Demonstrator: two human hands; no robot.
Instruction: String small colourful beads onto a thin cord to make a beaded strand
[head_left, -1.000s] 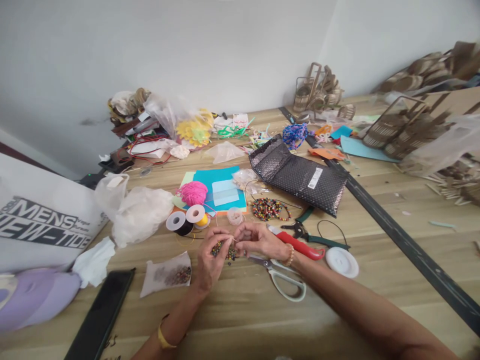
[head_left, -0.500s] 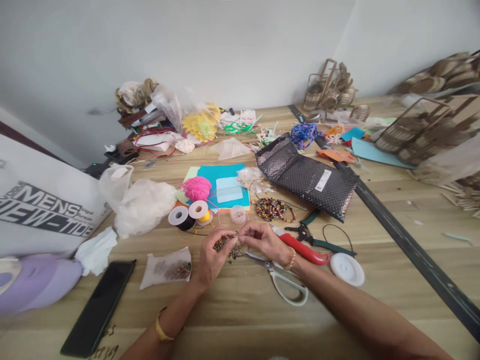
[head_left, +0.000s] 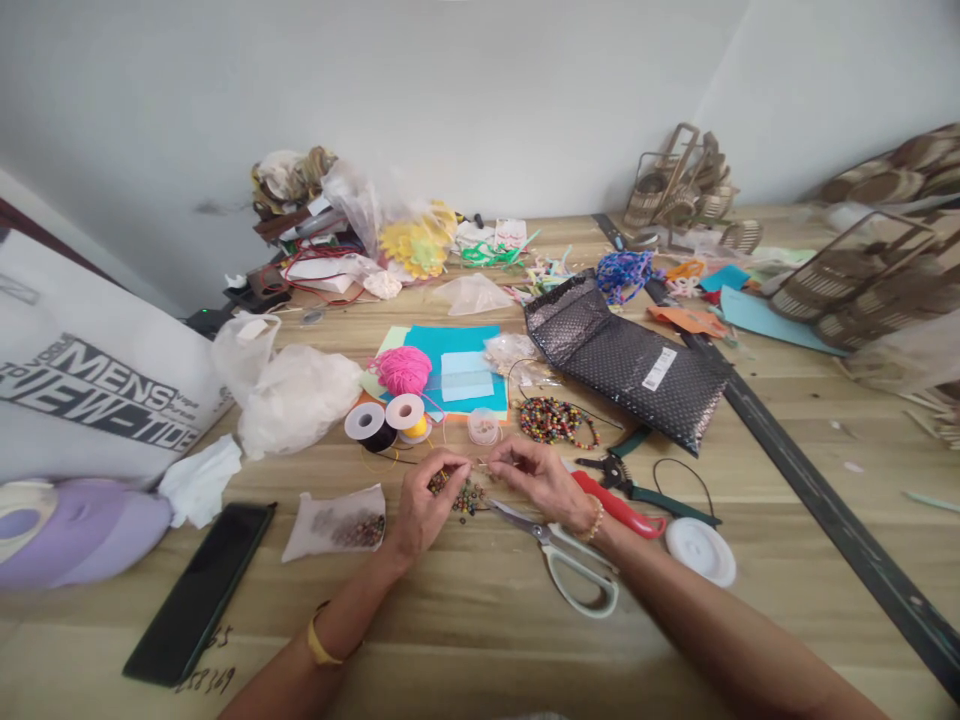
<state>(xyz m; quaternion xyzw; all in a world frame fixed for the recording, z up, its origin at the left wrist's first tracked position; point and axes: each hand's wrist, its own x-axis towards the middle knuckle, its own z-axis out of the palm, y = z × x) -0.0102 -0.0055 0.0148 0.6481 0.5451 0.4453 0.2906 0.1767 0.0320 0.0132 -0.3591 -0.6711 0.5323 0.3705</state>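
My left hand (head_left: 424, 505) is closed in a pinch over a small pile of loose multicoloured beads (head_left: 469, 497). Facing it, my right hand (head_left: 541, 482) also pinches with thumb and forefinger. Whatever lies between the fingertips is too small to name; a short gap separates the two hands. Scissors with pale handles (head_left: 581, 585) lie just below my right hand, blades towards the beads. A heap of strung beads (head_left: 555, 420) rests beyond it, and a small clear round container (head_left: 484, 427) sits beyond the fingertips. Left of my left hand lies a white pouch of beads (head_left: 335, 522).
Spools of black thread (head_left: 369, 428) and yellow thread (head_left: 411, 420) stand near pink yarn (head_left: 405, 370). Red-handled (head_left: 622, 507) and green-handled tools (head_left: 671, 502), a white lid (head_left: 700, 551) and a black bubble mailer (head_left: 634, 365) lie right. A phone (head_left: 199, 595) lies left.
My hands have moved slightly apart, with the fingertips now separated and more of the loose beads showing between them. The whole view has shifted a little.
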